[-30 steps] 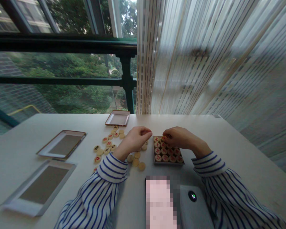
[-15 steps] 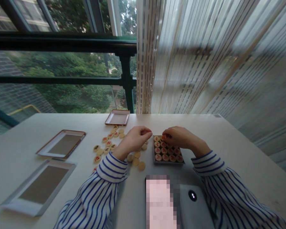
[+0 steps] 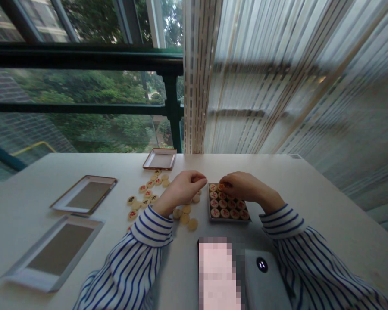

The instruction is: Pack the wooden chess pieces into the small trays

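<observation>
A small square box [image 3: 229,221] holds rows of round wooden xiangqi pieces with red characters [image 3: 224,213]. My right hand [image 3: 245,186] reaches over the box's far side, fingers closed at a red-marked xiangqi piece [image 3: 220,187] in the back row. The hand hides the back right corner. Just left of the box, my left hand [image 3: 186,186] hovers with thumb and fingertips pinched together; whether anything is between them is hidden. Loose xiangqi pieces [image 3: 148,194], some red, some black, some blank side up, lie scattered around and beneath my left forearm.
Two shallow trays [image 3: 56,275] [image 3: 53,209] lie at the left of the white table [image 3: 313,241]. A smaller tray [image 3: 160,168] sits near the far edge. In front of me are a phone with a blurred screen [image 3: 218,275] and a grey device with a lit round display [image 3: 265,288].
My right fingertips have lowered slightly, and the red-marked piece at them now sits flatter in the back row. My left hand keeps its pinch in nearly the same place.
</observation>
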Demonstrator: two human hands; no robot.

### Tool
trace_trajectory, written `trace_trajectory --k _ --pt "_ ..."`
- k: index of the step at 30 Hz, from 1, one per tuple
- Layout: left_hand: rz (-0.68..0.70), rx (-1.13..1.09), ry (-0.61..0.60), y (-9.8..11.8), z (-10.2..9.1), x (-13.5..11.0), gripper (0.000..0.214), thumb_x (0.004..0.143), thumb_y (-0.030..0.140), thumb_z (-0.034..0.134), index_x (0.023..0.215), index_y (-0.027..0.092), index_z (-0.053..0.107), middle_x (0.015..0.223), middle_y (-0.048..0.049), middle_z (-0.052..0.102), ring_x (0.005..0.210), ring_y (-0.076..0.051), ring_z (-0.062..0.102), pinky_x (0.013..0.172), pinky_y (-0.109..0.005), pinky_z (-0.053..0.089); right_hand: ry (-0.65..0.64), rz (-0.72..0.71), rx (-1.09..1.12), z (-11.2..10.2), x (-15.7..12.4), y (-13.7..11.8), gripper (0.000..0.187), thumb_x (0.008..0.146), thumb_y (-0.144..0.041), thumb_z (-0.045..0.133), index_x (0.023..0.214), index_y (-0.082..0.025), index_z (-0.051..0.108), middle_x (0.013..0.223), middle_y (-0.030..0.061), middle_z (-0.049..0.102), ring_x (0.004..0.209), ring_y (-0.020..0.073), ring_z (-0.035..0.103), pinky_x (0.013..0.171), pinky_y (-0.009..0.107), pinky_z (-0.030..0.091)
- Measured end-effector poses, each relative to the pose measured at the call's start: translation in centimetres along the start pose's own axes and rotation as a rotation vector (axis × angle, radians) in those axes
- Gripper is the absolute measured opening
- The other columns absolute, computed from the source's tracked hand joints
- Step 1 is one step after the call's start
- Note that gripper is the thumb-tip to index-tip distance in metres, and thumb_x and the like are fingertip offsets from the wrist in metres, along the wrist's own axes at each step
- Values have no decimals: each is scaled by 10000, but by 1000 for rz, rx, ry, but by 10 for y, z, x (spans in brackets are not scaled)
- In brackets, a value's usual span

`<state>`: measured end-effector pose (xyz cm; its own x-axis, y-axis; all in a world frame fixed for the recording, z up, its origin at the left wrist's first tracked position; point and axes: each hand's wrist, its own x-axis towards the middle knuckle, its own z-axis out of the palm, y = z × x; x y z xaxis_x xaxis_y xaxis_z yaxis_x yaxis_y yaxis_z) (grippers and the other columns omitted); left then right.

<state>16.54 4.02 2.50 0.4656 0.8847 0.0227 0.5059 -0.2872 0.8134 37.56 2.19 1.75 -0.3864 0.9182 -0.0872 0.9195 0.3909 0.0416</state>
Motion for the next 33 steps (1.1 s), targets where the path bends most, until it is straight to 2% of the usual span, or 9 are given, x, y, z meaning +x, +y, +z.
trace_trajectory --k 20,33 --pt "28 19 6 1 -1 -1 309 759 369 499 900 144 657 834 -60 688 766 -177 620 677 -274 458 -15 -37 49 3 1 4 292 855 -329 392 902 -220 658 872 60 683 784 174 599 643 254 361" --pt "15 27 -2 4 -3 -2 310 758 359 499 904 135 655 852 -68 687 784 -178 618 690 -269 456 -3 -64 115 2 1 3 304 856 -321 381 877 -220 667 754 43 678 664 148 574 570 243 333"
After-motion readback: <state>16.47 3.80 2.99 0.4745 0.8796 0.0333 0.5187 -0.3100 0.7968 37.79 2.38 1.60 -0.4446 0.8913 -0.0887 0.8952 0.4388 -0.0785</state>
